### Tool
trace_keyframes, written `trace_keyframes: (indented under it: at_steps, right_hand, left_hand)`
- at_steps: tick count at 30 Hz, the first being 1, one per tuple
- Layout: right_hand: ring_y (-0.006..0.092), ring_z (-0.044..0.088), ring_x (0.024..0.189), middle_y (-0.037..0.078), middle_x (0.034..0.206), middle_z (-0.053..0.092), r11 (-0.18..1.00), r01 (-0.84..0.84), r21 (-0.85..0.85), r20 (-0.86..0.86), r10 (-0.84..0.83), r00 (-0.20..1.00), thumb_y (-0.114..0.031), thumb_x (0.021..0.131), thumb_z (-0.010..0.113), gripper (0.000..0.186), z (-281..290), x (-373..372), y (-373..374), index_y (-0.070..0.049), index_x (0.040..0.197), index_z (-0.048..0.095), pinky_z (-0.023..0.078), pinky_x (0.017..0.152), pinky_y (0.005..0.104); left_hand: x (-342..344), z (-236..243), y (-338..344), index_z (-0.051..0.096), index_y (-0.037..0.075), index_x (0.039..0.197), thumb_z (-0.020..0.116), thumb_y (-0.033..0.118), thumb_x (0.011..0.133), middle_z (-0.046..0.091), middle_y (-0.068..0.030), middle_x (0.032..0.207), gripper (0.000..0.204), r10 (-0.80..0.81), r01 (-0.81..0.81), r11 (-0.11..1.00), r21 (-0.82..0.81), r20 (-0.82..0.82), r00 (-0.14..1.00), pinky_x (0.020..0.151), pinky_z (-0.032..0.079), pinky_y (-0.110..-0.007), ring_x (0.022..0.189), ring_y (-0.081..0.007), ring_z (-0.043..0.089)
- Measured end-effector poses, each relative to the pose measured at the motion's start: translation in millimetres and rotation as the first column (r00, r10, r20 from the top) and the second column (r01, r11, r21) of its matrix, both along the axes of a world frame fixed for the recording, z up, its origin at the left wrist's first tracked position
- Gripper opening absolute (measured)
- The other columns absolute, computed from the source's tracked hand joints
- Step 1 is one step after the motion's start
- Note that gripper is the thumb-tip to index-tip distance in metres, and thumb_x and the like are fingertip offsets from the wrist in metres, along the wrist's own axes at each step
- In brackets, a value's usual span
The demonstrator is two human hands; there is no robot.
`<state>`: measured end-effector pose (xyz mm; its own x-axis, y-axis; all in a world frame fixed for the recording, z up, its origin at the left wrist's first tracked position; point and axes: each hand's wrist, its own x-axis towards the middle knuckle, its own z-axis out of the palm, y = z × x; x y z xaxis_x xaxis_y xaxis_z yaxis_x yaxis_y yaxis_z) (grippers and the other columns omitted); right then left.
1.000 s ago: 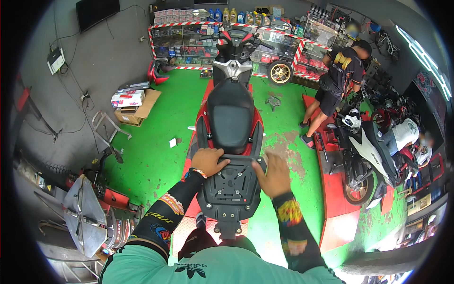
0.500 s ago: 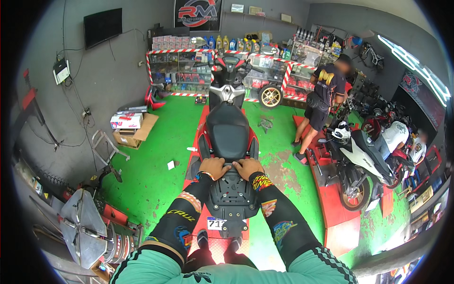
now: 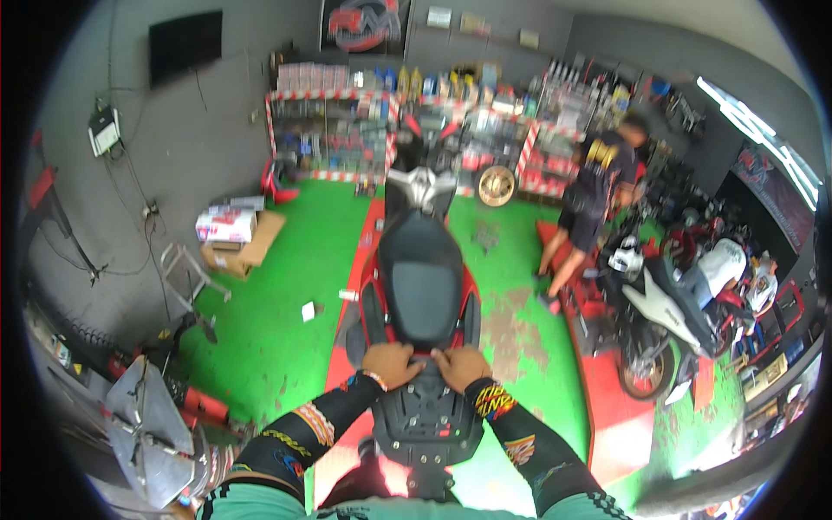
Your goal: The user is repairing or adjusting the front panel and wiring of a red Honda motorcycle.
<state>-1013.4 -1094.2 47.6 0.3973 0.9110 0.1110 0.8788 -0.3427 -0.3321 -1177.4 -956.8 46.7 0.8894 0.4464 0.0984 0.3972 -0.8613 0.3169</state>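
Observation:
A red and black scooter (image 3: 471,299) stands in front of me, its rear end nearest. Its black seat (image 3: 425,277) lies just beyond my hands. My left hand (image 3: 394,364) and my right hand (image 3: 464,367) grip the front end of the black rear rack (image 3: 425,420), right behind the seat. Both thumbs point inward, close together, and the fingers curl over the edge, their tips partly hidden. Printed black sleeves cover both forearms.
A red lift platform (image 3: 366,260) runs under the scooter. On the right a person (image 3: 598,173) stands beside a white and black motorcycle (image 3: 663,312). Cartons (image 3: 238,238) and a metal frame (image 3: 192,273) stand left. Glass display cases (image 3: 329,134) line the back.
My hands and the scooter's rear sit lower in the picture, and my elbows are spread wider. The number plate has gone from view. The picture is blurred by motion; both hands stay on the rack.

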Motion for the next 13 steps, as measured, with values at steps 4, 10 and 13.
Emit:
trace_keyframes:
  at_steps: [4, 10, 13]
  right_hand:
    - [0.0318, 0.065, 0.088, 0.015, 0.083, 0.070, 0.997, 0.017, 0.079, 0.088, -0.024, 0.996, -0.043, 0.099, 0.055, 0.045, 4.7, -6.8, 0.1, -0.006, 0.080, 0.073, 0.051, 0.078, 0.0458]
    - [0.0287, 0.063, 0.088, 0.009, 0.080, 0.069, 0.981, 0.100, 0.163, 0.125, -0.122, 0.985, -0.041, 0.097, 0.058, 0.042, 0.5, -13.8, 2.1, -0.009, 0.075, 0.073, 0.050, 0.078, 0.0446]
    - [0.0287, 0.065, 0.091, 0.010, 0.086, 0.073, 0.986, 0.106, 0.126, 0.142, -0.124, 0.982, -0.042, 0.097, 0.058, 0.042, -3.6, -13.0, 2.6, -0.009, 0.078, 0.075, 0.050, 0.079, 0.0447]
  left_hand:
    - [0.2, 7.2, 3.1, 0.067, 0.005, 0.084, 0.062, 0.053, 0.088, 0.067, -0.0148, 0.078, 0.049, -0.034, 0.034, 0.999, -0.005, 0.083, 0.996, 0.066, 0.053, -0.049, 0.074, -0.0354, 0.069]
    - [0.7, 4.7, 1.2, 0.067, 0.005, 0.082, 0.063, 0.053, 0.088, 0.067, -0.0142, 0.076, 0.049, -0.030, 0.027, 0.999, 0.028, 0.137, 0.990, 0.064, 0.053, -0.048, 0.071, -0.0337, 0.068]
    - [3.0, 5.4, -0.6, 0.069, 0.005, 0.084, 0.065, 0.062, 0.085, 0.068, -0.0152, 0.079, 0.057, 0.038, -0.042, 0.998, 0.041, 0.088, 0.995, 0.065, 0.054, -0.048, 0.073, -0.0337, 0.069]
